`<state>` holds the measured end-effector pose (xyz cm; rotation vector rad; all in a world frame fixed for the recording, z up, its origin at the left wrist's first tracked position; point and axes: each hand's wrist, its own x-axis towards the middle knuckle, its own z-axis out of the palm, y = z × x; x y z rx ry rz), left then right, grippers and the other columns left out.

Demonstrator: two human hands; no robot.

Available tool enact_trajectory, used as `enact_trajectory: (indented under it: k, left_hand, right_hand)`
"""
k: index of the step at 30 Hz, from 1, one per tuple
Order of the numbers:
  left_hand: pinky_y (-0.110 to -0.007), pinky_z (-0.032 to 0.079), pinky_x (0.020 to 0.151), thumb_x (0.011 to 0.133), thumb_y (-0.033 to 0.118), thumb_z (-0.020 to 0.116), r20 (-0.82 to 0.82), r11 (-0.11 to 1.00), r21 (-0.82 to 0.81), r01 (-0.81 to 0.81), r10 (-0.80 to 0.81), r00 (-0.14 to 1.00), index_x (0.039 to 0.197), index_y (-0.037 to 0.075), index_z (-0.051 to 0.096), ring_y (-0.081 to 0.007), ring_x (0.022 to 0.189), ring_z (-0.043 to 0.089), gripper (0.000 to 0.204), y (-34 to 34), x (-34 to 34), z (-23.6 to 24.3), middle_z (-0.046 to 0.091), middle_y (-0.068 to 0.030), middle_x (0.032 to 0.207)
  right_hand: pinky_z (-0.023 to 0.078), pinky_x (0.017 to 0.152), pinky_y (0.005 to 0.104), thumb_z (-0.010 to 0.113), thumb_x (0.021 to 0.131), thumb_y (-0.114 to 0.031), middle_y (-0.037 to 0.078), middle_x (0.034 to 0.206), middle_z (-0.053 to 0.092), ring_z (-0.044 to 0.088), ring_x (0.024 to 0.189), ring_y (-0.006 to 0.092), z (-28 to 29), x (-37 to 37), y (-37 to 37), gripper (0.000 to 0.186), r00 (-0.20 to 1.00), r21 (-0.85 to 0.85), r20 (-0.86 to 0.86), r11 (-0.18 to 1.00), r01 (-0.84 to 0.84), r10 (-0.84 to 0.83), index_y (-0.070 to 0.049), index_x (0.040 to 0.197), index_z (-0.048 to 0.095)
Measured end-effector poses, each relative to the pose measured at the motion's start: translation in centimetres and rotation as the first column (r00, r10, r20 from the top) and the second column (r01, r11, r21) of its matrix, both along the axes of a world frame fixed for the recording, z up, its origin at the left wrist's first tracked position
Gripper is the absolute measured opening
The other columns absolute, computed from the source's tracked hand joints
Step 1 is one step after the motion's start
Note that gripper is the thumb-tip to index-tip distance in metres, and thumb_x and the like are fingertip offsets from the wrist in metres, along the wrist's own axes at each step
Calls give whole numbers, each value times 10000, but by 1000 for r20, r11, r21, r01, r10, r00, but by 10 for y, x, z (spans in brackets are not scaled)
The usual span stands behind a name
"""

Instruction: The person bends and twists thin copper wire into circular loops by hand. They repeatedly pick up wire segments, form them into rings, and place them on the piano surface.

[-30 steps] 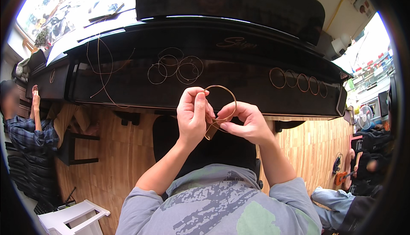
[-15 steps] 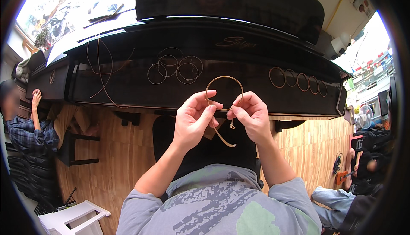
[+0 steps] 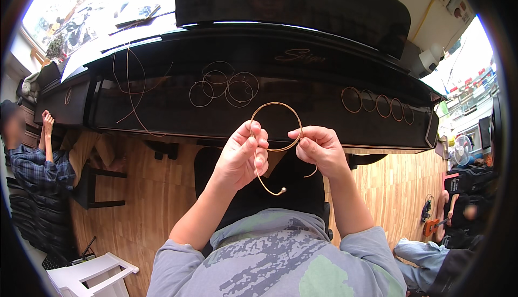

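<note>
A thin bronze-coloured guitar string (image 3: 277,103), wound into a ring, is held up in front of me above the front edge of the black piano. My left hand (image 3: 240,154) pinches the ring's left side. One end of the string hangs below that hand, tipped by a small pale ball end (image 3: 283,190). On the ring's right side, the thumb and fingers of my right hand (image 3: 324,151) are closed on the string, with a short free end curving below them.
The black piano lid (image 3: 307,114) carries silvery coils (image 3: 214,71) mid-left, a row of copper coils (image 3: 352,87) at right, and a loosely spread string (image 3: 128,70) at left. A person (image 3: 40,162) sits at far left; a white chair (image 3: 91,275) stands lower left. Others sit at far right, by a small ukulele-like instrument (image 3: 431,227).
The coil has shifted slightly left and down in my hands. My right hand now grips farther right on the ring, apart from the left. The hanging end has swung left.
</note>
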<state>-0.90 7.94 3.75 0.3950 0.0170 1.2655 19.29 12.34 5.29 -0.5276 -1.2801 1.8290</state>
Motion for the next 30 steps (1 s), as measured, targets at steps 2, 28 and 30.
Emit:
enact_trajectory:
  k: [2,28,30]
  left_hand:
    - [-214,514,473,924,180,601,-10,999,-1,-48,48,999,1033,95,484,-126,674,661,182,0,2,1,573,-40,855]
    - [-265,554,658,936,163,590,-575,839,329,-434,542,613,1136,17,530,-139,759,653,255,3,4,-9,630,-71,807]
    - [-283,560,686,947,160,570,-589,841,304,-448,536,605,1175,10,528,-147,775,657,277,3,2,-8,641,-80,829]
  right_hand:
    - [258,470,178,606,915,-66,-75,629,454,333,529,7,0,2,0,249,998,25,63,1000,-11,9,-1,1153,639]
    - [449,626,246,684,753,56,34,811,596,570,705,124,24,6,-9,251,879,620,349,783,43,-324,-53,978,664]
    - [475,633,253,666,758,72,48,820,609,597,723,146,26,8,-10,241,878,621,380,784,-11,-289,-47,968,668]
